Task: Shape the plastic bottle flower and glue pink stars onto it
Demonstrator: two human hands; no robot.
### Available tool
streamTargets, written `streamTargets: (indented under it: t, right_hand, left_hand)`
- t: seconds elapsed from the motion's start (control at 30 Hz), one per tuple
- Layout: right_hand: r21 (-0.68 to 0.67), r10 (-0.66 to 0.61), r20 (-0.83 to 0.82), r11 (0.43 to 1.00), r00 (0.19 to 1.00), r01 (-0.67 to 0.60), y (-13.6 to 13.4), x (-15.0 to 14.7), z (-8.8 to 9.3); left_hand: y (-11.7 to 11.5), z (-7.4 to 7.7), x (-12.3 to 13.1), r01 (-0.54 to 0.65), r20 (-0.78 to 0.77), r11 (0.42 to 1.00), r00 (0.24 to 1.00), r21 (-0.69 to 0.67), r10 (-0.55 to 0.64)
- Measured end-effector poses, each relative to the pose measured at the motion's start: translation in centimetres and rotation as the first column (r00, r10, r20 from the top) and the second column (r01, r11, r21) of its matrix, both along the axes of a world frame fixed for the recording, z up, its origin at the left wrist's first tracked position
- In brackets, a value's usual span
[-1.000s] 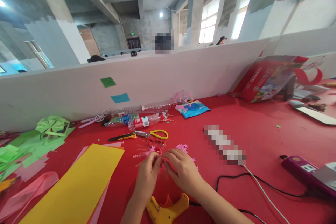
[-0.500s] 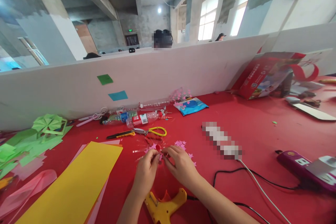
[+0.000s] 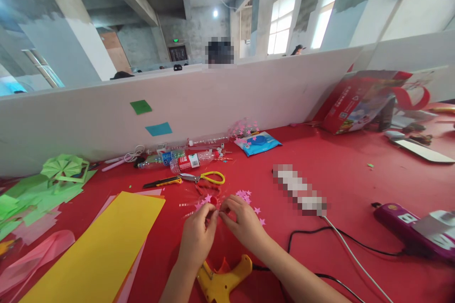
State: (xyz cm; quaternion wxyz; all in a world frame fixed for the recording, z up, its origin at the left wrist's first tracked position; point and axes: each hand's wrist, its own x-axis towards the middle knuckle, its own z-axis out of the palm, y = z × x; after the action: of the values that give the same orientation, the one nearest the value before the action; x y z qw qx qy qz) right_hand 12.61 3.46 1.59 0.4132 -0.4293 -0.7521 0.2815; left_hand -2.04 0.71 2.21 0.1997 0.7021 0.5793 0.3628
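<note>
My left hand (image 3: 201, 227) and my right hand (image 3: 241, 215) meet fingertip to fingertip over the red table. Both are closed in a pinch; what lies between the fingers is too small and hidden to make out. Just beyond the fingertips is a clear plastic piece with cut, splayed strips and a red cap (image 3: 213, 200). Pink paper stars lie around it, some by the left fingers (image 3: 201, 202) and a cluster of stars (image 3: 244, 195) past my right hand. Below my wrists rests a yellow glue gun (image 3: 222, 281), partly covered by my left forearm.
Scissors (image 3: 213, 178) and a box cutter (image 3: 163, 182) lie ahead, with plastic bottles (image 3: 192, 162) and a blue wipes packet (image 3: 261, 144) behind. Yellow paper (image 3: 95, 251) is at left, green paper (image 3: 64, 170) farther out. Cords and a purple power strip (image 3: 408, 227) lie right.
My hands stay almost in place, with the fingertips shifting slightly closer together. The whole view has drifted a little; other things on the table lie as before.
</note>
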Motion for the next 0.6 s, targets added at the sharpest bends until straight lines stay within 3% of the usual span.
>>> streamTargets:
  t: [0.1,0.27,0.37,0.47,0.6]
  right_hand:
    - [-0.052,-0.007,-0.049,0.999,0.999,0.005,0.0,0.0,0.2]
    - [-0.165,-0.025,-0.149,0.986,0.988,0.000,-0.1,-0.1,0.2]
    - [-0.242,-0.057,-0.219,0.970,0.974,0.003,0.1,-0.1,0.0]
    - [-0.299,-0.094,-0.284,0.954,0.954,0.004,0.4,0.1,-0.1]
    - [-0.324,-0.118,-0.335,0.946,0.935,0.003,0.7,0.4,0.0]
  left_hand:
    - [-0.1,0.0,0.1,-0.016,-0.007,0.999,1.000,0.043,0.017]
    - [-0.1,0.0,-0.4,-0.064,0.129,0.996,0.990,0.054,0.057]
    - [0.0,0.1,-0.9,-0.146,0.109,0.968,0.986,0.203,0.126]
    - [0.4,0.1,-1.6,-0.204,0.071,0.903,0.979,0.378,0.192]
    - [1.1,-0.4,-1.9,-0.189,0.023,0.899,0.980,0.396,0.196]
